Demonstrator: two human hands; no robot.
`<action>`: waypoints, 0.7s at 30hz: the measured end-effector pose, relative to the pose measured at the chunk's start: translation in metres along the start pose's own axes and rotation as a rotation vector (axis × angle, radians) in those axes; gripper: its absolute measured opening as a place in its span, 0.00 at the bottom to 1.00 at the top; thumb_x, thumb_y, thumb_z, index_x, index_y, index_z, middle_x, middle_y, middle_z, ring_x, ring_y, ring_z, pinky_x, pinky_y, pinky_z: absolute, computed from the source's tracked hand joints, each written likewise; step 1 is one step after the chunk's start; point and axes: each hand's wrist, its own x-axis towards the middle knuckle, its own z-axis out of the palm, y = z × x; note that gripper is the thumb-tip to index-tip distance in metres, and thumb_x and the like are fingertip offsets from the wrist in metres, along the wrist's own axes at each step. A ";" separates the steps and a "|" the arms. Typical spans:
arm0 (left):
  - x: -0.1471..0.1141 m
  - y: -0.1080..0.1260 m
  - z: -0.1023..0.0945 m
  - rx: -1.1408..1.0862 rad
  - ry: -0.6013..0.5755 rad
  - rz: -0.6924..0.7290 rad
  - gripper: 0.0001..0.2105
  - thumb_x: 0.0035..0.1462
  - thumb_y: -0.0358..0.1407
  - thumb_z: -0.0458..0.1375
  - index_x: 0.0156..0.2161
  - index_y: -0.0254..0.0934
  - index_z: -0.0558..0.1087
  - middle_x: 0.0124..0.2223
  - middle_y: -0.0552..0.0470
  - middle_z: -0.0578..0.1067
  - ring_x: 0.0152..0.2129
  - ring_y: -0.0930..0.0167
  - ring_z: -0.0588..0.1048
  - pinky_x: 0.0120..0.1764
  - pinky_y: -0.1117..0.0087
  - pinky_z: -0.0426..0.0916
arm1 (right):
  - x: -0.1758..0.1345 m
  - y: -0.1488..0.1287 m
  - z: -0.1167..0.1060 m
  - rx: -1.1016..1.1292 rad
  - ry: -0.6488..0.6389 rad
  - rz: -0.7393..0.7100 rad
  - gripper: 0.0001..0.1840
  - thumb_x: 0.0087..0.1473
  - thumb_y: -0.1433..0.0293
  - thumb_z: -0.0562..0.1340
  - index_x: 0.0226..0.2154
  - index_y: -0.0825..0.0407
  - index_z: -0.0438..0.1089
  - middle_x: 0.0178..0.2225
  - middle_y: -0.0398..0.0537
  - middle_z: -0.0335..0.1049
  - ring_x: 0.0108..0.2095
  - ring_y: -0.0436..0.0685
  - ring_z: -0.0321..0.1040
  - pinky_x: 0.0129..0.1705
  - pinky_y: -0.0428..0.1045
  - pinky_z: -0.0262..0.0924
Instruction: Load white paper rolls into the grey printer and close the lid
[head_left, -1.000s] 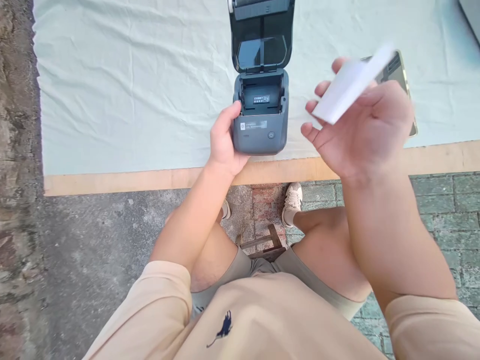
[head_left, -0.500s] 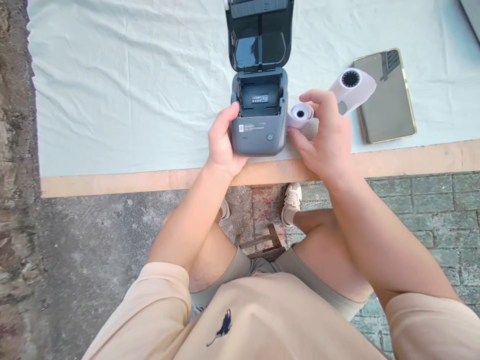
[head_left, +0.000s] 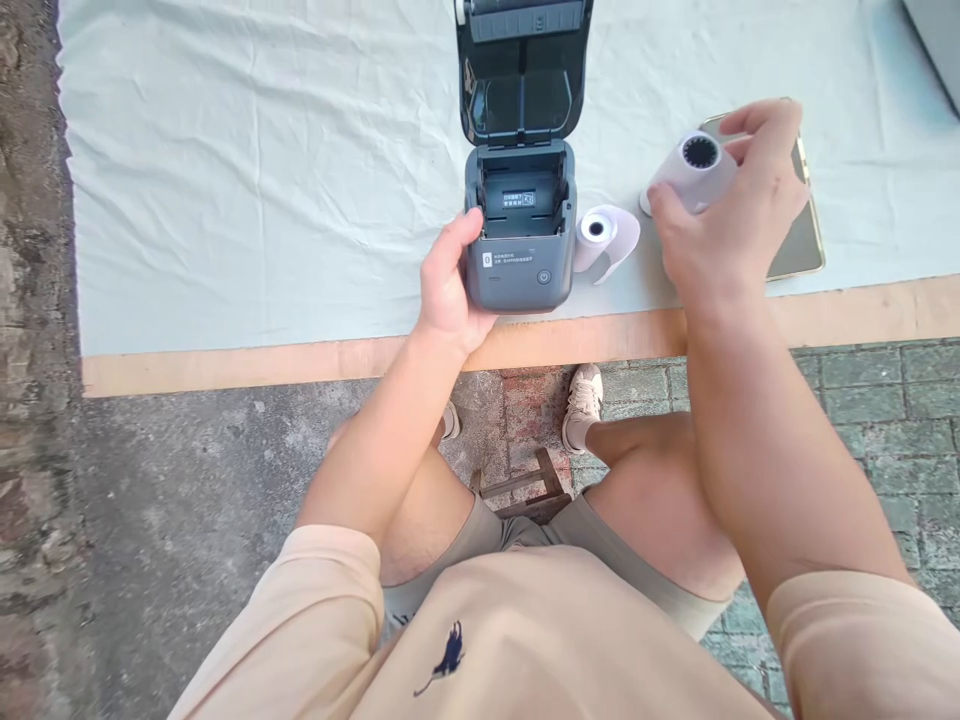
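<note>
A dark grey label printer [head_left: 519, 270] stands near the table's front edge with its lid [head_left: 521, 95] raised. Its paper bay is bare, and a small printed label shows inside. My left hand [head_left: 452, 285] grips the printer's left side, thumb on the front rim and the other fingers hidden underneath. Close to the printer's right side stands a small white paper roll [head_left: 592, 245], its loose end curling right. Farther right, my right hand [head_left: 739, 205] closes around a larger white paper roll [head_left: 697, 180] with a black toothed core, thumb on the left, fingers on the right.
A phone [head_left: 806, 240] lies partly under my right hand and forearm side. Pale cloth [head_left: 247, 180] covers the table, with a wooden edge strip [head_left: 300, 358] in front. A grey object [head_left: 934, 45] juts in at the top right corner. Below are my legs and a wooden stool [head_left: 547, 475].
My right hand has let go of the small paper roll and moved right to the larger one. The small roll's loose end has sprung open. My left hand still holds the printer.
</note>
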 end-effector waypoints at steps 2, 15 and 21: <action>0.000 0.000 0.000 0.012 -0.012 0.002 0.13 0.59 0.41 0.49 0.37 0.37 0.73 0.36 0.54 0.80 0.36 0.70 0.78 0.46 0.66 0.73 | 0.001 -0.005 0.000 0.178 0.067 -0.084 0.23 0.46 0.69 0.62 0.43 0.46 0.53 0.37 0.43 0.64 0.38 0.52 0.67 0.47 0.53 0.61; -0.005 -0.002 0.013 0.220 0.013 0.071 0.06 0.57 0.35 0.52 0.39 0.41 0.69 0.32 0.56 0.74 0.48 0.67 0.76 0.51 0.66 0.71 | -0.021 -0.072 -0.011 0.031 -0.259 -0.516 0.19 0.46 0.73 0.59 0.43 0.41 0.66 0.45 0.38 0.73 0.45 0.61 0.70 0.50 0.63 0.58; -0.007 -0.004 0.014 0.207 0.000 0.059 0.05 0.58 0.34 0.52 0.40 0.39 0.68 0.32 0.56 0.72 0.45 0.69 0.77 0.49 0.67 0.72 | -0.016 -0.072 -0.010 -0.040 -0.288 -0.477 0.19 0.48 0.74 0.57 0.43 0.41 0.69 0.42 0.40 0.73 0.44 0.63 0.70 0.49 0.66 0.55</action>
